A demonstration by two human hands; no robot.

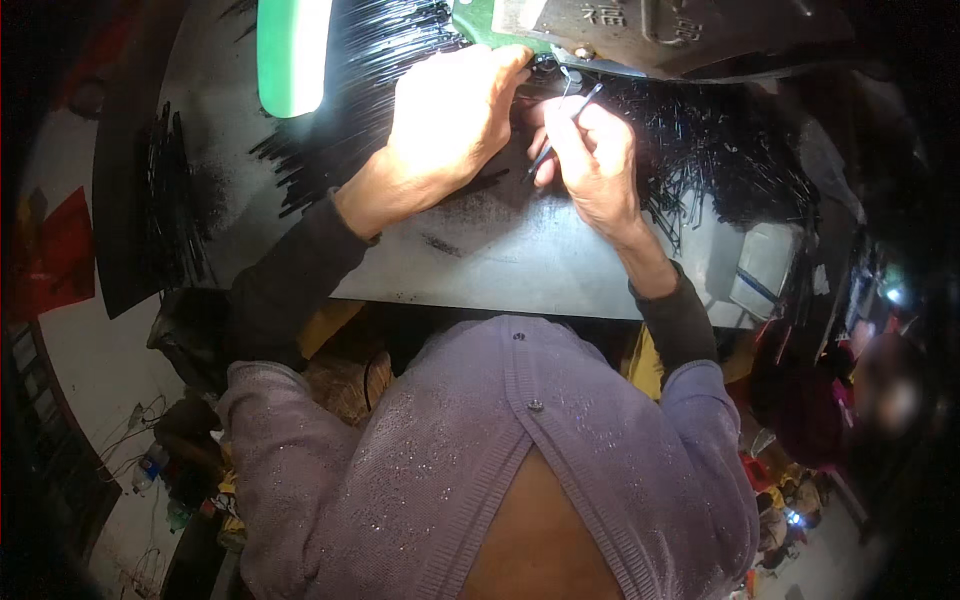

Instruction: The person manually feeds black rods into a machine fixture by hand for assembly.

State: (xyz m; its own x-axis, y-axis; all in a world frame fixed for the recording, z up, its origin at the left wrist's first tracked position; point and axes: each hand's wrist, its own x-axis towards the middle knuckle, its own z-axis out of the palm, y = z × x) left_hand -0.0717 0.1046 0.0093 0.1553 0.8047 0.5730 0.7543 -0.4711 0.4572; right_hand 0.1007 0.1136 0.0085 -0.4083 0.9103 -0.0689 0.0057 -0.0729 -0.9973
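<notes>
My left hand [450, 115] reaches up to the working end of a green and dark metal machine [690, 38]. Its fingers are bent closed against a small dark part there, and what they hold is hidden. Just right of it, my right hand [598, 165] pinches a thin black rod [545, 155] that slants up to the right between thumb and fingers. A thin bent metal wire piece [568, 80] hangs down from the machine right above these fingertips. Many similar black rods [330, 140] lie in a pile under and left of my left hand.
A bright lamp with a green and white housing [290, 60] hangs at the upper left. Another heap of black rods [720, 150] covers the right of the grey metal table [480, 270]. A clear plastic box [765, 265] sits near its right edge; a red sheet [60, 255] is far left.
</notes>
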